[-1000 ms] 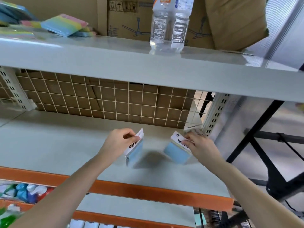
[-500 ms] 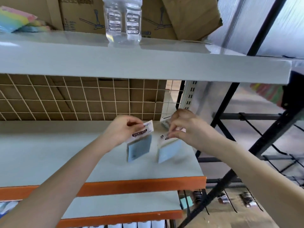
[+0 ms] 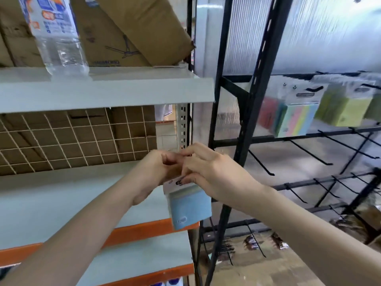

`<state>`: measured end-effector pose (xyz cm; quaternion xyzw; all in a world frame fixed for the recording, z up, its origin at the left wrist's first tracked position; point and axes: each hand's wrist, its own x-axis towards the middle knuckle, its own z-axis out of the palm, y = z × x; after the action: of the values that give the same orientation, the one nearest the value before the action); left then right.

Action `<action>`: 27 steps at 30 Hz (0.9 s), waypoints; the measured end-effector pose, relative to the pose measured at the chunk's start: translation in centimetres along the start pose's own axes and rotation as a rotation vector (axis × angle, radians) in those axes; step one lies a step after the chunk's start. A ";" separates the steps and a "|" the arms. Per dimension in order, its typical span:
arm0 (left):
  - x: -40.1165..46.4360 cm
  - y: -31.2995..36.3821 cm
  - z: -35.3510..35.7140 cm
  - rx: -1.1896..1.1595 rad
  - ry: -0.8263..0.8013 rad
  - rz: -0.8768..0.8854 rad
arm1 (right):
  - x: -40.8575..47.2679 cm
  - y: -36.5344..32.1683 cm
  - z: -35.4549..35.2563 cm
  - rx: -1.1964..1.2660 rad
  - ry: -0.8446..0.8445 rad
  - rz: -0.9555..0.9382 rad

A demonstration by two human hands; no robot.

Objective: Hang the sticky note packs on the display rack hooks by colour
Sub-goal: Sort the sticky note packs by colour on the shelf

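Head view: blue pack, label unreadable.

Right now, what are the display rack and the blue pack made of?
Display rack: looks like black painted metal, thin rigid bars and wire hooks. Blue pack: paper pad with a white printed card header; a clear wrap is possible, too blurred to tell.

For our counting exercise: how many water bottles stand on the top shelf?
1 in view: a clear water bottle at the left of the grey top shelf, before the cardboard boxes. Its top is cut off, and another may lie outside the frame.
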<state>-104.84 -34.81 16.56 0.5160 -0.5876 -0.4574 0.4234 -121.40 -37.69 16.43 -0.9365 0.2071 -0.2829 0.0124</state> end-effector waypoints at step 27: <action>2.4 7.7 31.2 -0.041 -0.359 0.232 | -26.5 6.1 -19.3 0.459 0.288 0.752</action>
<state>-137.04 -33.63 17.19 0.3464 -0.6996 -0.5020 0.3722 -154.04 -31.00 17.93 -0.7206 0.4637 -0.4245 0.2924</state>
